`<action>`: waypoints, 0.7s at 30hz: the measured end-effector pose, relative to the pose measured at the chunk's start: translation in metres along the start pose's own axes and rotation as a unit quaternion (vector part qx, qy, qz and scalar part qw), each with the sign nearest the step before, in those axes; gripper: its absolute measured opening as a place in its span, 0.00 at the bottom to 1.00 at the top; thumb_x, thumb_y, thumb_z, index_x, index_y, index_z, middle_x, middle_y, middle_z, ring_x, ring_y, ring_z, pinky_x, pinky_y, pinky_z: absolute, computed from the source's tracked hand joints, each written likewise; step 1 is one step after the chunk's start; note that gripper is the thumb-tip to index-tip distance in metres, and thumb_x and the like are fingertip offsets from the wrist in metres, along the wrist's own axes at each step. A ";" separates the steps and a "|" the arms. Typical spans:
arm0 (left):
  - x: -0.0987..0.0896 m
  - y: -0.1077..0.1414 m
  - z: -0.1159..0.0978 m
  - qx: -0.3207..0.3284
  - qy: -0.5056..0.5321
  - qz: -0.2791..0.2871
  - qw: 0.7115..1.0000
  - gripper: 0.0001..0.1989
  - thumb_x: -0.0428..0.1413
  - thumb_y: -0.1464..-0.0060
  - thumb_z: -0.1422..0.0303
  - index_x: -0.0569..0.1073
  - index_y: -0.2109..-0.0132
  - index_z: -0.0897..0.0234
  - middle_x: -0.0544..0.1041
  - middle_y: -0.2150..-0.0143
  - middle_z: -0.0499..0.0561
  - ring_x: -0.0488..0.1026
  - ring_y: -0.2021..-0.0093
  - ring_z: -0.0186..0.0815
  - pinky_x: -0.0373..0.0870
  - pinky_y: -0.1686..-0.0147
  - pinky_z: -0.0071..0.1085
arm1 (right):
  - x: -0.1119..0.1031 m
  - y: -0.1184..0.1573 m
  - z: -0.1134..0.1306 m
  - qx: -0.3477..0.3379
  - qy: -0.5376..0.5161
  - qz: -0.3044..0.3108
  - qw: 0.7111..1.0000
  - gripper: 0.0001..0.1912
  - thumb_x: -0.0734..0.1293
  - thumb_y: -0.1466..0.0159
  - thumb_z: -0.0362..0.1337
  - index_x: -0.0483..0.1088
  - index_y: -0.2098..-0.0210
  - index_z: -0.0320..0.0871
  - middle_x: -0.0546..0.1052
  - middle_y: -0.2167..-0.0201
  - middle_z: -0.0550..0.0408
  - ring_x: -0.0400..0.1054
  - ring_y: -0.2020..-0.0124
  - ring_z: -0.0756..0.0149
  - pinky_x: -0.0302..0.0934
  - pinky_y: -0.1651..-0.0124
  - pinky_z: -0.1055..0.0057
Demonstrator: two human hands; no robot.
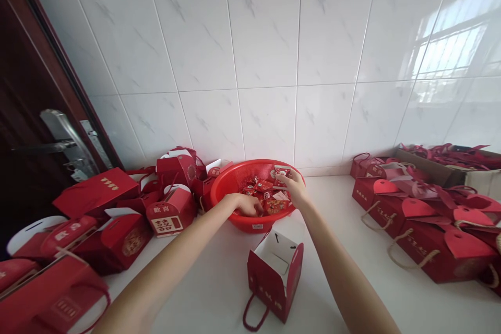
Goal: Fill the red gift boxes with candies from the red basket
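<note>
A red plastic basket (256, 227) stands against the tiled wall with small red packets (264, 186) inside. My left hand (249, 205) reaches down among them, fingers curled; what they grip, if anything, is hidden. Over the basket's right side, my right hand (293, 186) pinches a small red-and-white packet (281, 173). In front of the basket sits an open red gift box (272, 282) with a white inside and a dark red rope handle hanging toward me.
Red gift boxes (172, 211) crowd the left side of the white table (211, 282), near a dark door (23, 62). On the right are rows of closed red boxes (446, 250) with rope handles and a carton (475, 180) of red ribbons.
</note>
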State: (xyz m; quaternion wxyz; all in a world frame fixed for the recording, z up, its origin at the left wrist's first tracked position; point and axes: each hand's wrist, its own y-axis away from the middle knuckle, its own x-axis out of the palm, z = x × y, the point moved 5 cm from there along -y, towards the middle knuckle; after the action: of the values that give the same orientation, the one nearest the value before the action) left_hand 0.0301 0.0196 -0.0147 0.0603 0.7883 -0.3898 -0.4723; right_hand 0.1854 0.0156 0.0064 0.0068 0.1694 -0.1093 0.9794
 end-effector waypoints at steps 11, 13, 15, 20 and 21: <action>0.011 0.003 -0.015 0.061 0.093 0.108 0.988 0.06 0.61 0.58 0.66 0.83 0.72 0.58 0.80 0.75 0.49 0.74 0.75 0.38 0.68 0.75 0.29 | 0.001 0.002 0.002 0.002 0.008 0.001 1.000 0.13 0.72 0.52 0.40 0.72 0.67 0.44 0.78 0.68 0.55 0.74 0.63 0.59 0.72 0.63 0.64; 0.009 0.005 -0.017 0.070 0.104 0.108 0.986 0.06 0.62 0.57 0.64 0.82 0.72 0.59 0.78 0.77 0.49 0.72 0.76 0.36 0.66 0.76 0.28 | 0.000 0.002 0.002 0.002 0.008 -0.004 1.000 0.13 0.72 0.52 0.40 0.72 0.68 0.44 0.78 0.69 0.55 0.74 0.64 0.59 0.72 0.64 0.63; 0.006 0.007 -0.019 0.082 0.136 0.082 0.984 0.07 0.64 0.57 0.62 0.81 0.74 0.61 0.77 0.77 0.48 0.71 0.76 0.34 0.66 0.75 0.27 | 0.000 0.002 0.001 -0.003 0.006 -0.006 1.000 0.12 0.72 0.52 0.39 0.72 0.68 0.44 0.78 0.69 0.55 0.74 0.64 0.59 0.72 0.65 0.63; -0.009 0.006 -0.021 0.127 0.253 -0.051 0.958 0.10 0.68 0.59 0.63 0.82 0.67 0.62 0.82 0.67 0.48 0.77 0.64 0.37 0.71 0.61 0.29 | -0.004 -0.001 0.000 -0.010 -0.019 -0.044 0.999 0.11 0.72 0.52 0.39 0.72 0.69 0.45 0.79 0.69 0.55 0.75 0.64 0.59 0.71 0.65 0.65; -0.012 0.005 -0.021 0.138 0.255 -0.072 0.954 0.11 0.68 0.60 0.63 0.83 0.66 0.61 0.83 0.66 0.48 0.77 0.62 0.38 0.71 0.59 0.30 | -0.005 -0.002 -0.001 -0.010 -0.025 -0.054 0.998 0.11 0.71 0.52 0.38 0.72 0.69 0.45 0.79 0.69 0.55 0.75 0.65 0.59 0.71 0.66 0.65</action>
State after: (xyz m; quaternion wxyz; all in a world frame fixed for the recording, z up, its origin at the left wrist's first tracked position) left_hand 0.0408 0.0188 0.0072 0.0144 0.9093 -0.3646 -0.2001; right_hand 0.1900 0.0174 0.0045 0.0590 0.1999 -0.1096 0.9719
